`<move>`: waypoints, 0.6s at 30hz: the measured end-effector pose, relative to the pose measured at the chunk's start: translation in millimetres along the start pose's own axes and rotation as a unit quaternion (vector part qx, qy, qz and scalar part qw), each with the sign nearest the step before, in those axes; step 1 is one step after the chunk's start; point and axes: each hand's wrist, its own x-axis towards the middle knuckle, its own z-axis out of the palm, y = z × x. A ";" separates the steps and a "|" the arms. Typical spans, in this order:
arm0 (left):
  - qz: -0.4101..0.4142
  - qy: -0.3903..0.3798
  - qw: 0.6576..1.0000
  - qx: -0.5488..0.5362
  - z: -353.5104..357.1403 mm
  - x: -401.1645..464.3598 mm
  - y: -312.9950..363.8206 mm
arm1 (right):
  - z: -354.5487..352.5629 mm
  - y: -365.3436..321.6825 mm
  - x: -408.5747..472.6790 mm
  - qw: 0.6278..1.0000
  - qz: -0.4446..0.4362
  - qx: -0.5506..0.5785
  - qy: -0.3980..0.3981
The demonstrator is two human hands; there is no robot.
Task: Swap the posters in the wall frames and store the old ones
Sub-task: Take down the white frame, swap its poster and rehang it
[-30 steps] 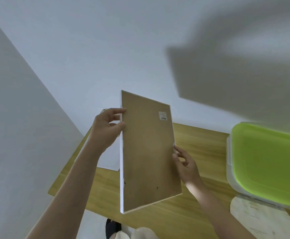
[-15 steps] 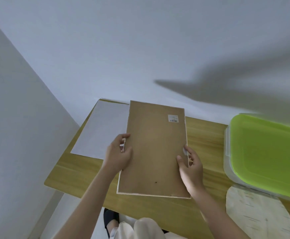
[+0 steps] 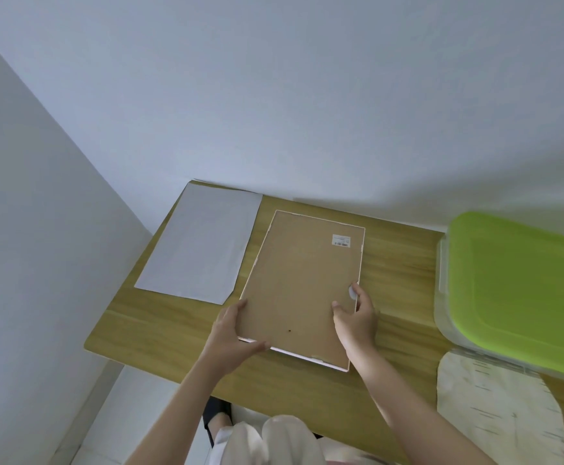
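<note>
A white picture frame (image 3: 302, 283) lies face down on the wooden table (image 3: 166, 333), its brown backing board up with a small white label near the far right corner. My left hand (image 3: 232, 333) grips its near left corner, thumb under the near edge. My right hand (image 3: 356, 313) holds the frame's right edge, fingers resting on the backing. A white sheet of paper (image 3: 200, 250) lies flat to the left of the frame, touching the wall side of the table.
A clear plastic storage box with a green lid (image 3: 515, 290) stands at the right of the table. A pale printed poster (image 3: 498, 411) lies in front of it at the near right. White walls close in at the back and left.
The frame came down from upright in the air to flat on the table, back side up. Both hands followed it down and slid toward its near corners.
</note>
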 end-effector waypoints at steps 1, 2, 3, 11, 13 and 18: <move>0.001 0.002 1.000 0.010 -1.7 2.3 -1.9 | 3.2 -2.2 1.8 1.000 -0.005 -0.028 -0.009; 0.004 0.005 1.000 0.021 -3.2 4.4 -3.7 | 6.4 -4.1 4.1 0.998 -0.011 -0.056 -0.015; 0.007 0.009 1.000 0.028 -4.2 6.2 -4.9 | 9.1 -5.9 6.8 0.996 -0.012 -0.082 -0.022; 0.005 0.047 0.995 0.088 -7.8 20.5 -13.2 | 24.2 -14.4 23.1 0.977 -0.031 -0.193 -0.082; 0.005 0.051 0.994 0.095 -9.8 22.7 -15.8 | 26.8 -14.7 23.5 0.976 -0.028 -0.195 -0.092; 0.007 0.059 0.993 0.104 -15.5 25.8 -21.8 | 29.8 -19.4 20.6 0.971 -0.034 -0.212 -0.108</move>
